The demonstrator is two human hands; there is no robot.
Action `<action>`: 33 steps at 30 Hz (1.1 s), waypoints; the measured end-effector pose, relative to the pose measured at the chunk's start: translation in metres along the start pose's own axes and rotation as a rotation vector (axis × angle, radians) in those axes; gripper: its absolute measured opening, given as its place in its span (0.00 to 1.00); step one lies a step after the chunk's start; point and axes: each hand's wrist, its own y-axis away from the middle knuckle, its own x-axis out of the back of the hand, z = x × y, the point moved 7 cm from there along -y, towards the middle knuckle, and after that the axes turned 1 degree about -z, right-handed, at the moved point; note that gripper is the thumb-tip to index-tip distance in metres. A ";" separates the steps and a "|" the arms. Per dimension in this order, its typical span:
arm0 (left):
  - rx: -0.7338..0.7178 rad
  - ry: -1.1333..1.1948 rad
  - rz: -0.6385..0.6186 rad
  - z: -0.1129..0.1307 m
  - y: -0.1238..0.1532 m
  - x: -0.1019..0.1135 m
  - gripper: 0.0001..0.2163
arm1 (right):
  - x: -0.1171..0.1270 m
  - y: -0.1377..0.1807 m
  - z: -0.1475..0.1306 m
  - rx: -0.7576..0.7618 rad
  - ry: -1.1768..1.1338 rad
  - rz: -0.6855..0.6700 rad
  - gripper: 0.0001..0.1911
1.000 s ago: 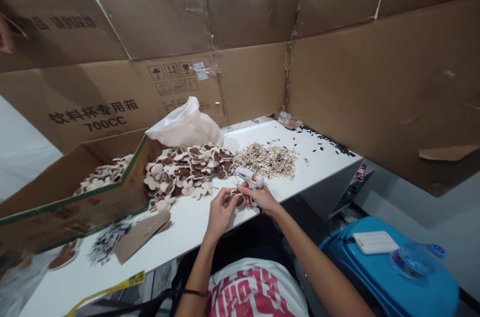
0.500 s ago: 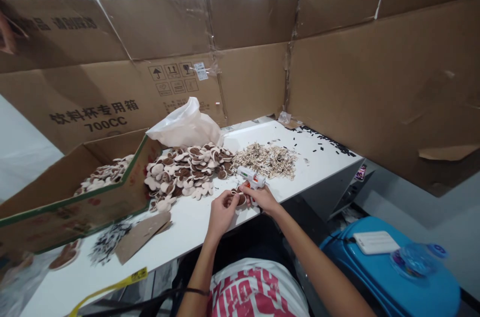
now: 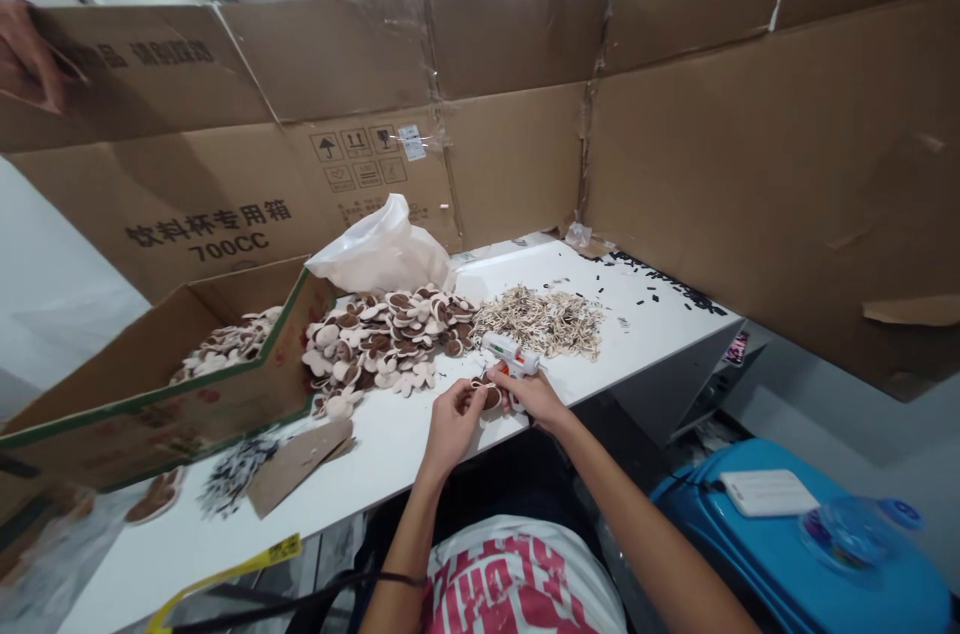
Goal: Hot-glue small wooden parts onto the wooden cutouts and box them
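Note:
My left hand (image 3: 453, 426) is closed, its thumb and fingertips pinching a small brown felt piece with a cream edge (image 3: 491, 398) close to the table's front edge. My right hand (image 3: 537, 400) wraps round a white hot glue gun (image 3: 513, 354), and its fingertips meet the same felt piece. Fine detail between the fingertips is too small to make out. Behind my hands lies a heap of brown and cream animal-shaped felt pieces (image 3: 379, 339). Beside it spreads a pile of thin beige loops or strips (image 3: 541, 321).
A green-edged cardboard box (image 3: 225, 414) with more felt pieces stands left, near flat cardboard scraps (image 3: 296, 464). A white plastic bag (image 3: 386, 249) sits behind the heap. Tall cardboard walls (image 3: 517, 164) enclose the table. Another person's hand (image 3: 30, 59) shows upper left. A blue stool (image 3: 810, 554) holds a bottle.
The whole view has shifted slightly, so things on the table appear a little farther right. More of the other person's hand shows at upper left. My hands keep their holds.

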 end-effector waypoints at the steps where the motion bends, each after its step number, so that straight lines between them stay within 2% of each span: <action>1: 0.008 0.021 -0.011 0.000 0.000 -0.001 0.16 | 0.001 0.000 0.001 -0.004 -0.001 0.022 0.20; 4: 0.030 0.071 -0.025 -0.003 0.001 -0.002 0.16 | 0.003 0.002 0.000 -0.010 0.002 0.078 0.22; 6: 0.043 0.100 0.020 -0.006 0.000 0.003 0.17 | 0.003 0.003 -0.002 0.002 -0.009 0.090 0.23; 12: 0.102 0.278 0.340 -0.019 0.004 0.027 0.21 | 0.000 0.004 -0.002 -0.023 0.008 0.068 0.27; 16: 0.108 0.367 0.479 -0.025 0.007 0.035 0.22 | -0.002 0.005 0.002 -0.070 0.048 0.035 0.30; 21: 0.159 0.398 0.638 -0.037 0.012 0.043 0.22 | -0.003 0.008 -0.001 -0.061 0.070 -0.034 0.32; 30: 0.124 0.369 0.648 -0.038 0.011 0.046 0.26 | -0.010 0.013 0.002 -0.108 0.085 -0.240 0.28; 33: 0.108 0.366 0.625 -0.039 0.010 0.045 0.26 | -0.010 0.014 0.001 -0.096 0.123 -0.265 0.25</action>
